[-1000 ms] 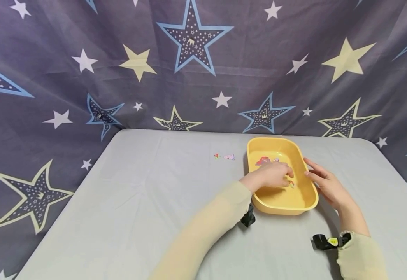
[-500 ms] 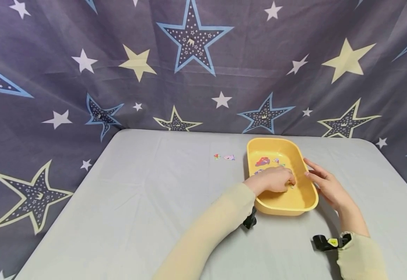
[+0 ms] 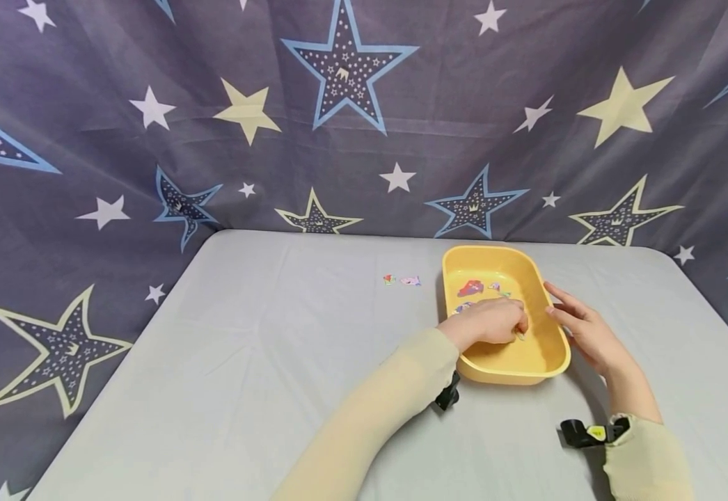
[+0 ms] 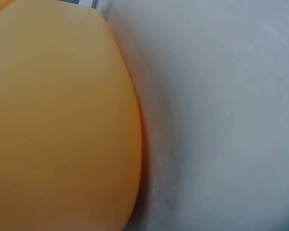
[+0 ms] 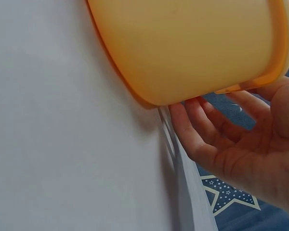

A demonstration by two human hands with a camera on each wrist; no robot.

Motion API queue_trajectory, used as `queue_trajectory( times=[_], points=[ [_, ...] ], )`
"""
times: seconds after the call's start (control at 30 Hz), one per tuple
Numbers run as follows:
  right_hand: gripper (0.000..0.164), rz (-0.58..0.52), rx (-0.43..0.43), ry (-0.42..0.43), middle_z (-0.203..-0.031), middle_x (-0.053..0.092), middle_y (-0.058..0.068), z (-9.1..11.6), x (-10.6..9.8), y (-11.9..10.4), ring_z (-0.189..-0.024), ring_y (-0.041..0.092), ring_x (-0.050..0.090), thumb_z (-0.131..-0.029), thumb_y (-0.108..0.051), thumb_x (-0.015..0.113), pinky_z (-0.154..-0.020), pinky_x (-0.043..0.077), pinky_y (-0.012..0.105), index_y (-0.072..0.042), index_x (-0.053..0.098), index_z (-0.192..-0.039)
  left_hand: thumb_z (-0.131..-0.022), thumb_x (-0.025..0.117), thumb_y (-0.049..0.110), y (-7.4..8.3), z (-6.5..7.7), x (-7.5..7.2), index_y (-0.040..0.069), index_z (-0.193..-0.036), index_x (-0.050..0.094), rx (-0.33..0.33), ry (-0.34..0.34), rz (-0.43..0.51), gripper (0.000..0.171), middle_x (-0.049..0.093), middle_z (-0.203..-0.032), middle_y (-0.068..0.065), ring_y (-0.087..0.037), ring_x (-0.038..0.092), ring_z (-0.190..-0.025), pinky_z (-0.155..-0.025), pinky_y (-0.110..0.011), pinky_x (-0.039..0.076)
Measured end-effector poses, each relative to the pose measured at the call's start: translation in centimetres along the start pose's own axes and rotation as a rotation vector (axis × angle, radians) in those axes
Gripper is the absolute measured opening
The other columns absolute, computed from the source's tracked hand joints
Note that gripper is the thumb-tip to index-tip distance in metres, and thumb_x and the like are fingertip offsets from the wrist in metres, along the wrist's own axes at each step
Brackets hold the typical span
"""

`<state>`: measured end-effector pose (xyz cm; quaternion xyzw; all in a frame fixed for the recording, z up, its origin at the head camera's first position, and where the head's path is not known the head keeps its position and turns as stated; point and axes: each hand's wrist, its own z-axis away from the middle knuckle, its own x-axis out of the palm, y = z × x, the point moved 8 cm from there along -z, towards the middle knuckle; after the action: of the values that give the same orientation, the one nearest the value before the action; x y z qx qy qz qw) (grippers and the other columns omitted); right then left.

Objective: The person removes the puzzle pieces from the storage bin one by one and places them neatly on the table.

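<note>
A yellow plastic tub (image 3: 511, 362) stands on the table. My left hand (image 3: 492, 321) reaches down into it, fingers curled close to the floor of the tub. At its fingertips a small colourful sticker-like piece (image 3: 520, 336) peeks out, pinched and mostly hidden. My right hand (image 3: 589, 334) holds the tub from the right, thumb at the rim and fingers along the outer wall (image 5: 192, 57). Inside the tub lie a red and purple piece (image 3: 470, 288), a smaller purple one (image 3: 494, 286) and others partly behind my left hand. The left wrist view shows only the tub's outer wall (image 4: 62, 120) and table.
Left of the tub, a small red and green piece (image 3: 389, 280) and a pink one (image 3: 410, 280) lie on the grey tabletop (image 3: 245, 362). A dark curtain (image 3: 351, 153) with stars rises behind the table's far edge. A black wrist camera (image 3: 580, 433) sits by my right wrist.
My left hand has shifted slightly down and right inside the tub, its fingers closing over the small piece that lay in view before. My right hand and the tub stay put.
</note>
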<state>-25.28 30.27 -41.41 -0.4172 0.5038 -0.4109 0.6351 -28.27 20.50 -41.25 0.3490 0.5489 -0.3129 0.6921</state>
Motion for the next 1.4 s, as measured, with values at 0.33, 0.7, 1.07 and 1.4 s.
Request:
queue_trajectory(
  times=[0.33, 0.7, 1.07, 1.4],
  points=[
    [0.06, -0.003, 0.006, -0.002, -0.137, 0.025, 0.021, 0.1, 0.0, -0.1, -0.097, -0.009, 0.046, -0.095, -0.034, 0.043, -0.076, 0.047, 0.024, -0.023, 0.015, -0.146, -0.082, 0.065, 0.027, -0.3, 0.1, -0.2, 0.024, -0.084, 0.067, -0.041, 0.023, 0.025, 0.004, 0.052, -0.087, 0.012, -0.003, 0.049, -0.082, -0.075, -0.015, 0.039],
    [0.06, -0.018, 0.004, -0.003, -0.138, 0.023, 0.022, 0.1, 0.1, -0.2, -0.096, -0.008, 0.047, -0.095, -0.034, 0.043, -0.075, 0.048, 0.024, -0.022, 0.014, -0.146, -0.083, 0.063, 0.025, -0.4, 0.2, -0.4, 0.021, -0.081, 0.064, -0.039, 0.029, 0.007, 0.005, 0.052, -0.084, 0.011, -0.003, 0.047, -0.08, -0.073, -0.014, 0.037],
    [0.06, -0.018, 0.008, -0.006, -0.138, 0.023, 0.023, 0.1, 0.2, -0.2, -0.096, -0.008, 0.047, -0.095, -0.033, 0.043, -0.075, 0.048, 0.024, -0.022, 0.014, -0.146, -0.083, 0.06, 0.021, -0.5, 0.6, -0.9, 0.02, -0.082, 0.062, -0.037, 0.044, 0.004, 0.003, 0.055, -0.083, 0.01, -0.004, 0.049, -0.079, -0.073, -0.015, 0.039],
    [0.059, -0.011, 0.007, 0.001, -0.137, 0.025, 0.022, 0.1, 0.1, -0.2, -0.096, -0.007, 0.047, -0.095, -0.034, 0.043, -0.075, 0.048, 0.023, -0.023, 0.015, -0.146, -0.084, 0.061, 0.025, -1.0, 1.0, -2.0, 0.023, -0.097, 0.067, -0.069, 0.087, 0.05, 0.014, 0.057, -0.094, 0.012, -0.003, 0.051, -0.087, -0.078, -0.016, 0.041]
  ],
)
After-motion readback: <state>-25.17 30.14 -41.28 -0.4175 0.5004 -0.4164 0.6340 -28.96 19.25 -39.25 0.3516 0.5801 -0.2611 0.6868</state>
